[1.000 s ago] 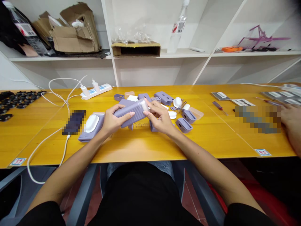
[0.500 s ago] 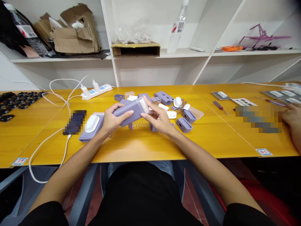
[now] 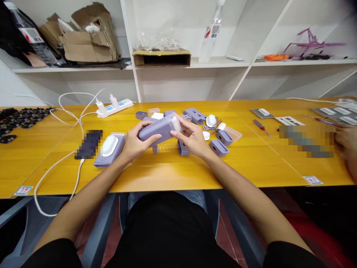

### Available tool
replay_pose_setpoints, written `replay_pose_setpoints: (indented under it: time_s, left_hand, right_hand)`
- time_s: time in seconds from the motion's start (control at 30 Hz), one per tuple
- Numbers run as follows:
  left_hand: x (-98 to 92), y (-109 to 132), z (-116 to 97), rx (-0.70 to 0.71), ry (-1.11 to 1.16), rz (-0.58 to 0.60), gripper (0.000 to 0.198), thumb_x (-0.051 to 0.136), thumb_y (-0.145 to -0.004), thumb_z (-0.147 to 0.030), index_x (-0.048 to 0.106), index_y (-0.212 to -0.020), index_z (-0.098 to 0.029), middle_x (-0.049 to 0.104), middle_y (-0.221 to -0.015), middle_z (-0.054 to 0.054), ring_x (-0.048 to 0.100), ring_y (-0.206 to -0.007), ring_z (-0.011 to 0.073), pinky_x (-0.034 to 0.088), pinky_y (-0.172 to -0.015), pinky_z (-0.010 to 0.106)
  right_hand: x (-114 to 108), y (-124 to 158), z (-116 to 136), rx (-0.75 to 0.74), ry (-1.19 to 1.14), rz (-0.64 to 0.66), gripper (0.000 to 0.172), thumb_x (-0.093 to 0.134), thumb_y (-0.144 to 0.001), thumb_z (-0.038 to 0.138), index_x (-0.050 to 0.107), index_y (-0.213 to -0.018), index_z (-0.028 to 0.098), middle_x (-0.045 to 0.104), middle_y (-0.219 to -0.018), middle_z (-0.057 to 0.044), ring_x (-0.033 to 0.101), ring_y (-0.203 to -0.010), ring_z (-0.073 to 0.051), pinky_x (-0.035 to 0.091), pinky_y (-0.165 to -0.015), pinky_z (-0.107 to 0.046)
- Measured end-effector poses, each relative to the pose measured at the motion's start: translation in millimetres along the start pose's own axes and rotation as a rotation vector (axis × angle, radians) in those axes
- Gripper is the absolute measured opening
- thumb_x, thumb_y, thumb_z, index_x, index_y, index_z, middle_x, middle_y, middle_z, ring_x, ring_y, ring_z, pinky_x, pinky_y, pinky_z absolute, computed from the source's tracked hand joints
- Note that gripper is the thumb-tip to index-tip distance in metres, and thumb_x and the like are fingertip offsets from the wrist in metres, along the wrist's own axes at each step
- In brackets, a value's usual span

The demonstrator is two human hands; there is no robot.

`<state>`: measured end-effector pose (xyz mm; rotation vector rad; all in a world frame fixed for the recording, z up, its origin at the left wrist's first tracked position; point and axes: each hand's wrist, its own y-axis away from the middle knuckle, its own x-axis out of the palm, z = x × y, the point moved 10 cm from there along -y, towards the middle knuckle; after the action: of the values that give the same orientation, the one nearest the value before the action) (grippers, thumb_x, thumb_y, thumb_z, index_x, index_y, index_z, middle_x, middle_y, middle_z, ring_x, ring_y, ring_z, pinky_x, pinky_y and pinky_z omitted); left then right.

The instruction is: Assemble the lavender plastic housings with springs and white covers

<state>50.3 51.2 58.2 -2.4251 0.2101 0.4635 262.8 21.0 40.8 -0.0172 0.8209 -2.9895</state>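
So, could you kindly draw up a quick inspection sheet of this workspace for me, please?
Surface: yellow wooden table, scattered with parts.
Job's things: lilac plastic casing with a pale end; coil spring just below it; white oval part on a lilac housing; more lilac and white parts around.
Clutter: screwdriver; blurred dark slab.
Hands: left hand and right hand both grip the casing.
Cables: white cable; power strip.
Surroundings: white shelves with cardboard; co-worker's hand at right.
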Motion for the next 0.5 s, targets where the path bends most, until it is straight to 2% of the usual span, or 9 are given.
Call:
replay_pose_setpoints:
  time_s: [0.1,0.17,0.27,0.4,0.5]
  left_hand:
    - [1.7,-1.9,1.2,0.025,0.123,0.01,0.067,0.093,-0.08,-0.056,0.068,-0.132,-0.023,0.075,-0.13,0.011,0.076,-0.11,0.0258,0.064,-0.086,0.034]
    - [3.1,-2.9,3.6,0.026,0.162,0.023,0.075,0.097,-0.078,-0.054,0.064,-0.138,-0.025,0.073,-0.135,0.013,0.076,-0.109,0.0255,0.064,-0.079,0.031]
    - [6.4,-2.3,5.4,0.055,0.162,0.051,0.089,0.102,-0.072,-0.053,0.06,-0.146,-0.029,0.07,-0.136,0.013,0.076,-0.105,0.0252,0.063,-0.07,0.029]
    - [10.9,0.3,5.1,0.097,0.135,0.08,0.104,0.106,-0.066,-0.053,0.055,-0.153,-0.031,0.069,-0.135,0.013,0.075,-0.098,0.024,0.062,-0.067,0.029]
    - [4.1,0.6,0.8,0.13,0.091,0.026,0.104,0.104,-0.067,-0.058,0.054,-0.153,-0.03,0.065,-0.147,0.015,0.073,-0.112,0.028,0.062,-0.073,0.03]
  right_hand:
    - [-10.4,-4.4,-8.4,0.035,-0.072,-0.079,0.062,0.091,-0.086,0.058,0.078,-0.138,0.028,0.078,-0.14,-0.007,0.074,-0.121,-0.03,0.068,-0.101,-0.047]
    - [-16.0,-6.0,-14.2,0.072,-0.141,-0.124,0.053,0.091,-0.086,0.057,0.08,-0.128,0.027,0.081,-0.128,-0.006,0.076,-0.104,-0.025,0.07,-0.088,-0.043]
    - [-18.6,-5.7,-19.6,0.131,-0.223,-0.16,0.045,0.093,-0.084,0.055,0.08,-0.112,0.023,0.082,-0.11,-0.004,0.075,-0.086,-0.02,0.07,-0.082,-0.041]
    - [-13.0,-2.3,-23.1,0.239,-0.27,-0.157,0.051,0.095,-0.078,0.064,0.075,-0.1,0.022,0.078,-0.082,-0.001,0.076,-0.071,-0.021,0.071,-0.075,-0.04]
    - [-5.1,0.2,-18.4,0.27,-0.225,-0.111,0.059,0.094,-0.076,0.072,0.071,-0.098,0.022,0.073,-0.068,0.001,0.075,-0.059,-0.02,0.068,-0.062,-0.035]
